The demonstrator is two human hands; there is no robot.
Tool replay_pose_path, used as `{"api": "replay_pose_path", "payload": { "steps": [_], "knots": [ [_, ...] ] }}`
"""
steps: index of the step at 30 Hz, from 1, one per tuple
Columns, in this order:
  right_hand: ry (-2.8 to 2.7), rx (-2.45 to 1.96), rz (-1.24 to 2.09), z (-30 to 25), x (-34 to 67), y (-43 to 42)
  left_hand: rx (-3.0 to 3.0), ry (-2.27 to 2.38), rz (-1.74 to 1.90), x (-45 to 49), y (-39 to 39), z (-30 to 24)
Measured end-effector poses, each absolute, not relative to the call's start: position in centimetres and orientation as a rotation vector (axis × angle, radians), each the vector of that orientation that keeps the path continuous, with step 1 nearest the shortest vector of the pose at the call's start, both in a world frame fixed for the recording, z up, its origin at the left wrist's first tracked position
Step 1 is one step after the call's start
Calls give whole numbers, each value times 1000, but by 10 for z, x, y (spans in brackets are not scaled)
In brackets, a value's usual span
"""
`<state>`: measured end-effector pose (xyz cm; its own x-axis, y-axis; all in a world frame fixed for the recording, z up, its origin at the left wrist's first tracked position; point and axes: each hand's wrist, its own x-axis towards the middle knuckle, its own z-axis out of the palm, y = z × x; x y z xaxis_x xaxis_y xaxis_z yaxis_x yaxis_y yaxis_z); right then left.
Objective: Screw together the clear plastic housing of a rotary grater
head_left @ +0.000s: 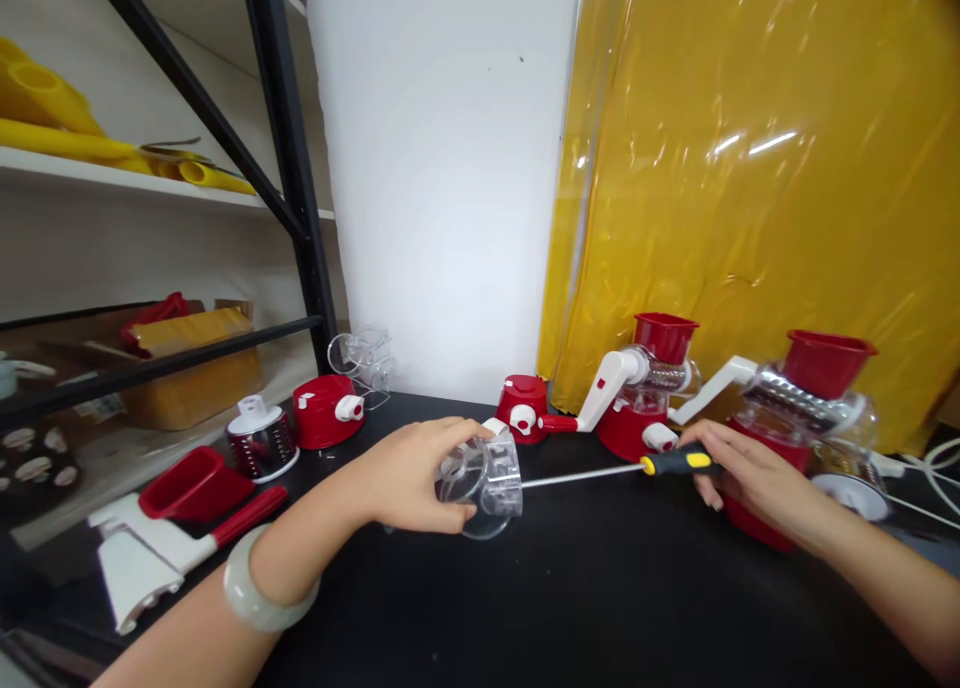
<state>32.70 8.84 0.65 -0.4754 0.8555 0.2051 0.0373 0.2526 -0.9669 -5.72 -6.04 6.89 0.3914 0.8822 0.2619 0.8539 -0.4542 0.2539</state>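
Note:
My left hand grips a clear plastic grater housing just over the black tabletop, fingers on top and thumb below. From the right, my right hand holds a screwdriver by its black and yellow handle. The long metal shaft lies nearly level, and its tip meets the right side of the clear housing; whether it sits on a screw is too small to tell. Just behind the housing stands a small red base with a white knob.
Two assembled rotary graters, one behind the screwdriver and another by my right hand, stand on the right. At left lie a red base, a drum grater, a red hopper and a white crank piece. A black shelf frame rises behind.

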Motion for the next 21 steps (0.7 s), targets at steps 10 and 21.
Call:
{"api": "replay_pose_path", "payload": {
  "steps": [10,21],
  "knots": [
    [-1722,-840,1279,-4,346,78,2415,1482,461,-58,-41,68],
    [-1523,-729,1260,1,334,70,2458,1491,530,-59,-43,51]
  ]
}}
